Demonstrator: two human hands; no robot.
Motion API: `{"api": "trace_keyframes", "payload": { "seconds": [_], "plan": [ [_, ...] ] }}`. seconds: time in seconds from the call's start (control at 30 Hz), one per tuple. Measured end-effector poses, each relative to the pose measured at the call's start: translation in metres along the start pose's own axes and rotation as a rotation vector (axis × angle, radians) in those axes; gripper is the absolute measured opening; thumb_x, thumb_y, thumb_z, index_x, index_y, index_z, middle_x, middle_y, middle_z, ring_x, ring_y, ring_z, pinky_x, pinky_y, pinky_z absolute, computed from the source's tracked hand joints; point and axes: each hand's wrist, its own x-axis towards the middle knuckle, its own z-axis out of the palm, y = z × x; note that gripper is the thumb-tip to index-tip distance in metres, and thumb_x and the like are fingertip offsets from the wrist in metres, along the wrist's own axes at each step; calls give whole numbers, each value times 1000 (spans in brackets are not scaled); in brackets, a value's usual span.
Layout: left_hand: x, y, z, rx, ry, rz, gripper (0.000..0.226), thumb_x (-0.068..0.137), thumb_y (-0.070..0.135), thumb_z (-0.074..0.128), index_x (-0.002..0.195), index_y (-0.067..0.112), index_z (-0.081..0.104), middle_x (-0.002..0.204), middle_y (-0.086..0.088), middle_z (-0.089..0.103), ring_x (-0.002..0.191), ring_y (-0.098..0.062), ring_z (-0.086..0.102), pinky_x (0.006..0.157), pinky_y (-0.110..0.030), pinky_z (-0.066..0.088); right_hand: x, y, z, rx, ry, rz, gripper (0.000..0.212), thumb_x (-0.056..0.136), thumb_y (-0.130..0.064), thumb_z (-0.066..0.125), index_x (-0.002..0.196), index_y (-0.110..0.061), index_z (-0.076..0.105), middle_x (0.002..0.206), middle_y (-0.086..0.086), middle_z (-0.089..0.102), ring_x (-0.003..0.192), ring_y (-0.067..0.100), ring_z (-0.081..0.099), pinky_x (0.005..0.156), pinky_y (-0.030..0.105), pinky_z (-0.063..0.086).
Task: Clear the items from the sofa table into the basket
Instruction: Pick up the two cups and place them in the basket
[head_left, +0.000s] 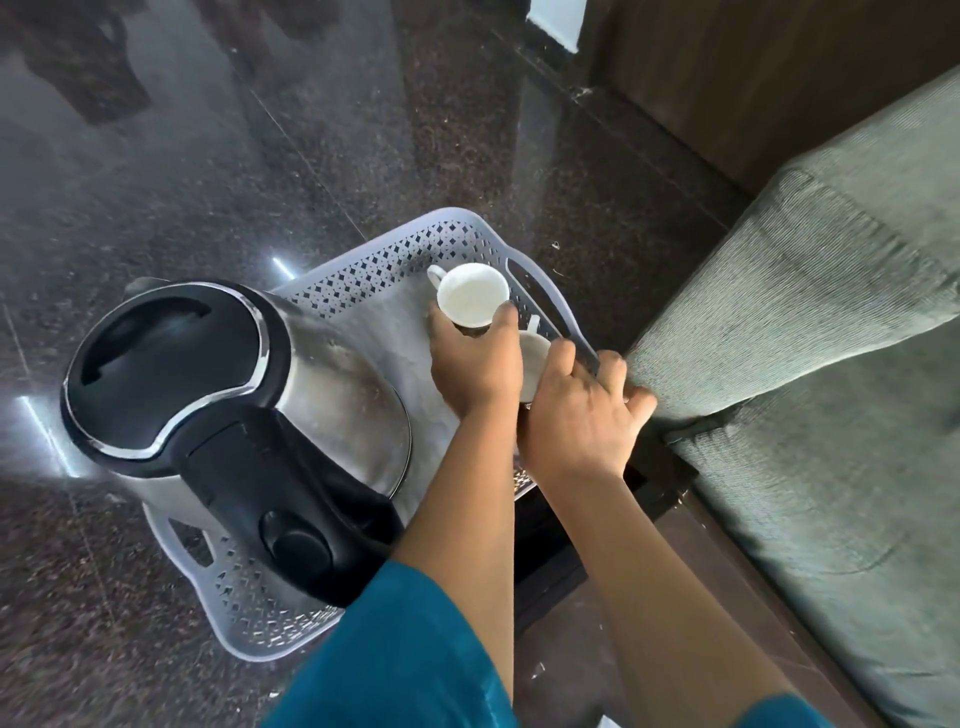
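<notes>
The sofa (831, 312) crowds the right side. In the grey basket (363, 260) the steel kettle (234, 405) looks heavy, best lifted by its handle. The left hand (475, 364) pinches a fragile white cup (471, 293) above the basket floor; the right hand (576, 421) curls round the basket's rim beside a second cup (532, 358).

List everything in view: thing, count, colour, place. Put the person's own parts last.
basket: one, grey, on the dark floor beside the sofa.
kettle: one, steel and black, in the basket's left half.
cups: two, white; upper cup held over the basket, lower cup partly hidden between the hands.
sofa: one, green, at right.
left hand: grip on the upper cup.
right hand: at the basket's right rim; grip unclear.
sleeves: teal.
</notes>
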Motion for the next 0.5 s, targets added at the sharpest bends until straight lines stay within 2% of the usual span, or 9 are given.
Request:
{"api": "trace_keyframes", "payload": {
  "seconds": [0.1, 0.2, 0.3, 0.37, 0.43, 0.5],
  "plan": [
    [-2, 2, 0, 91, -50, 19, 84, 70, 39, 66, 142, 18, 27, 141, -5, 47, 128, -23, 46, 106, -39, 39, 0, 0, -1, -9, -37, -14, 45, 72, -18, 57, 111, -18, 33, 106, -6, 64, 127, 21, 22, 80, 43, 21],
    [-7, 4, -4, 175, -76, 77, 96, 74, 29, 69, 147, 11, 9, 155, -10, 21, 141, -23, 25, 115, -35, 25, 1, 3, -4, 40, -72, -58, 74, 71, -31, 58, 135, -18, 22, 124, -4, 58, 133, 22, 14, 88, 47, 23],
    [-16, 5, -13, 209, -81, 151, 88, 74, 23, 69, 145, 12, 18, 153, -12, 22, 139, -26, 28, 112, -37, 30, -8, 7, -11, 177, -44, -85, 86, 73, -41, 57, 143, -20, 12, 141, -4, 43, 139, 23, 5, 98, 49, 22],
    [-27, 6, -21, 243, -63, 227, 85, 74, 22, 69, 144, 12, 22, 152, -14, 23, 140, -26, 25, 114, -34, 25, -22, 10, -15, 244, 5, -84, 88, 74, -42, 57, 145, -18, 10, 149, -3, 32, 140, 22, 2, 104, 50, 20],
    [-44, 6, -28, 278, -67, 336, 82, 72, 22, 70, 141, 10, 28, 149, -17, 29, 139, -29, 24, 115, -35, 21, -38, 16, -17, 263, 24, -84, 87, 78, -39, 56, 146, -16, 6, 155, -1, 18, 142, 22, -4, 108, 51, 15],
    [-67, 4, -33, 337, -94, 442, 76, 69, 23, 69, 136, 10, 34, 144, -16, 37, 136, -30, 29, 113, -40, 24, -54, 26, -20, 258, 10, -74, 80, 85, -37, 49, 147, -16, 3, 157, 0, 6, 143, 23, -10, 113, 48, 8]
  ]
}}
